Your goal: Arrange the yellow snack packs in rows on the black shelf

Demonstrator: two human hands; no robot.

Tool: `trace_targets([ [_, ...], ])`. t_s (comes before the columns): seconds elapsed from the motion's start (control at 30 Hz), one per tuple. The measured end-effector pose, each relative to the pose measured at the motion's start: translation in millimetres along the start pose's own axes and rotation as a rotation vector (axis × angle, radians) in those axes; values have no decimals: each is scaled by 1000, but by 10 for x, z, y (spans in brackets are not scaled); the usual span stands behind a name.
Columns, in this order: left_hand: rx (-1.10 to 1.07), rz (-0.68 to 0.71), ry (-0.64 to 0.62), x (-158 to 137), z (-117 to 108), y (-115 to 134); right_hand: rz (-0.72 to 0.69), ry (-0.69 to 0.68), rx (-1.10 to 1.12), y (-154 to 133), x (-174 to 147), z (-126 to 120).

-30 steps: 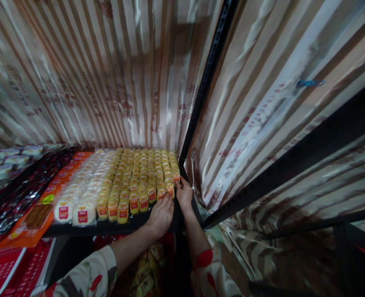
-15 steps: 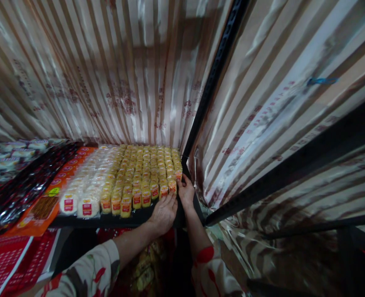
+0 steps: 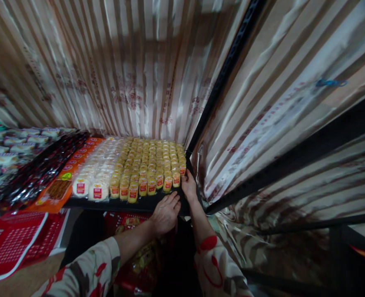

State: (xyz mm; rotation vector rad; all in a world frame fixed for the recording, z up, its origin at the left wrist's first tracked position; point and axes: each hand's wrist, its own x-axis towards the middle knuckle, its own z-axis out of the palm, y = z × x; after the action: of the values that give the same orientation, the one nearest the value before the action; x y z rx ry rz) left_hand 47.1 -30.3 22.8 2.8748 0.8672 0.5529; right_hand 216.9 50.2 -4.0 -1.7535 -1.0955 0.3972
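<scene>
Rows of small yellow wrapped cakes (image 3: 151, 165) with red labels stand packed on a black shelf (image 3: 148, 204). My right hand (image 3: 189, 187) is at the right end, its fingertips at the front cake (image 3: 183, 169) of the last row; they appear to touch it, without a visible grip round it. My left hand (image 3: 166, 212) lies palm down over the shelf's front edge, fingers stretched forward and holding nothing. Its fingertips are a little short of the cakes, with bare shelf between. The undersides of both hands are hidden.
White wrapped cakes (image 3: 98, 181), orange snack packs (image 3: 57, 189) and dark shiny packs (image 3: 43, 165) lie to the left. Red baskets (image 3: 12, 243) stand below. A black post (image 3: 222, 74) rises at the shelf's right corner, before striped plastic sheeting (image 3: 133, 62).
My left hand has drawn back from the front cakes toward the shelf edge. My right hand stays by the last row. The view has shifted slightly, showing more of the left side.
</scene>
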Motion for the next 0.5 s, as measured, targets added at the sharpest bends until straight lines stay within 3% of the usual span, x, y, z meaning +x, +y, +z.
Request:
trace_targets([
  [0.2, -41, 16, 95, -241, -68, 79, -52, 127, 28, -48, -124, -83],
  [0.37, -220, 24, 37, -658, -36, 162, -63, 261, 157, -297, -531, -225],
  [0.43, -331, -56, -41, -879, 46, 129, -47, 246, 267, -413, -853, -272],
  [0.5, -459, -279, -152, -1115, 158, 37, -51, 153, 308, -492, -1229, -280],
])
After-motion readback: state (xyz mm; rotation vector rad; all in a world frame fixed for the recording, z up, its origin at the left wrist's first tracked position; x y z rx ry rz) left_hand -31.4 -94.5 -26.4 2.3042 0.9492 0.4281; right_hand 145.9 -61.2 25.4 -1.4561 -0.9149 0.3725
